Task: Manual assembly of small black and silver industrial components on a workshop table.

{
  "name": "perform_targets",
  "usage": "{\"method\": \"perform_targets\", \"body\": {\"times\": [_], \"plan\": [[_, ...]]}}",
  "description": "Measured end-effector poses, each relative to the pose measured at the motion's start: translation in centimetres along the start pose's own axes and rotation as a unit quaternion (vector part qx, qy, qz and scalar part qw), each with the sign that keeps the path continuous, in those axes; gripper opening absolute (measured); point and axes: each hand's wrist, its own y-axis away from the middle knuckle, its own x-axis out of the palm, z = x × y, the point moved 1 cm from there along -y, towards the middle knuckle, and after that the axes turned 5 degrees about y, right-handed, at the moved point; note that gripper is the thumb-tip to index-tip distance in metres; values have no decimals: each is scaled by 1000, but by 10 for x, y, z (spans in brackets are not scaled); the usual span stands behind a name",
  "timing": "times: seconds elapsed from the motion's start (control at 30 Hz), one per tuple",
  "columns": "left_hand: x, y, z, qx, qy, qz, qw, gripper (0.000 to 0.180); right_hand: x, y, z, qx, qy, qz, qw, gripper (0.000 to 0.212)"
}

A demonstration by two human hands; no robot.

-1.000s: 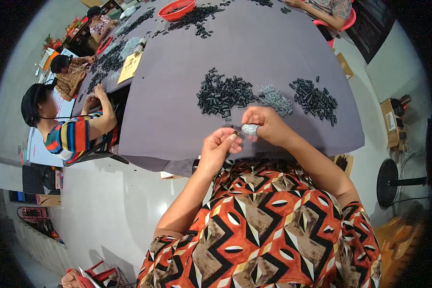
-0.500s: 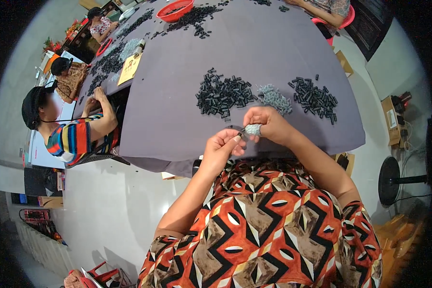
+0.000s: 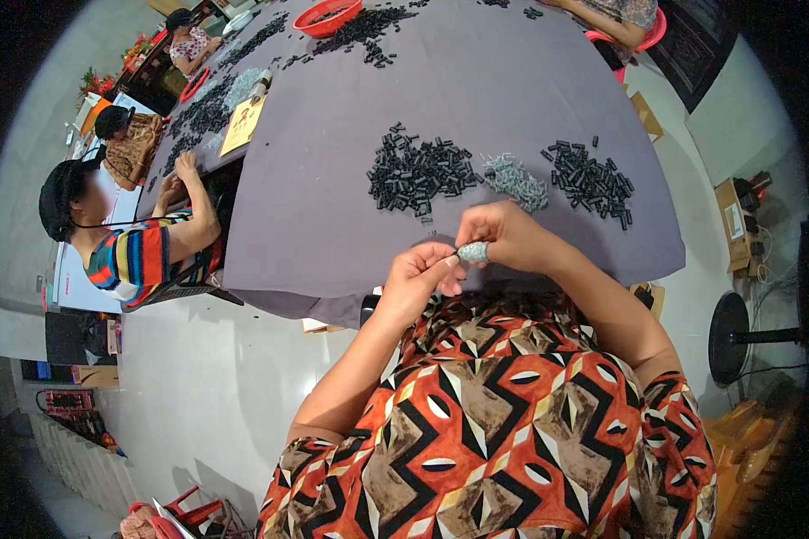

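Both of my hands meet just above the near edge of the table. My left hand (image 3: 420, 277) is closed in a pinch on a small black piece, mostly hidden now between the fingertips. Against it, my right hand (image 3: 505, 238) is closed too, its thumb under a pale grey, patterned cover (image 3: 474, 252). Whatever the right fingers grip is too small and hidden to make out. Beyond my hands lies a heap of short black cylindrical pieces (image 3: 422, 175). A heap of small grey pieces (image 3: 516, 184) sits to its right, and another black heap (image 3: 591, 184) lies farther right.
A grey cloth covers the table (image 3: 333, 207). At the far end stands a red basin (image 3: 327, 18) beside more black pieces. Several people sit round the tables, the nearest in a striped shirt (image 3: 144, 260) at left. A yellow printed sheet (image 3: 243, 126) lies at the left edge.
My right hand has turned slightly and its covered thumb has come down against my left fingertips. The black piece, visible at my left fingers before, is now mostly covered.
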Motion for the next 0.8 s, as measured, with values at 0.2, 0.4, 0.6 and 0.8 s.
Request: {"method": "perform_targets", "body": {"times": [0.2, 0.4, 0.6, 0.8], "plan": [[-6, -1, -11, -125, 118, 67, 983, 14, -2, 5, 26, -83, 196, 20, 977, 10], [3, -3, -8, -72, 180, 33, 980, 13, -6, 9, 26, -38, 126, -9, 991, 19], [15, -6, -10, -14, 142, -73, 987, 14, -1, 21, 20, -34, 207, -74, 975, 53], [24, -3, -7, -27, 117, -87, 989, 9, 16, 18, 26, -86, 463, -120, 874, 43]]}}
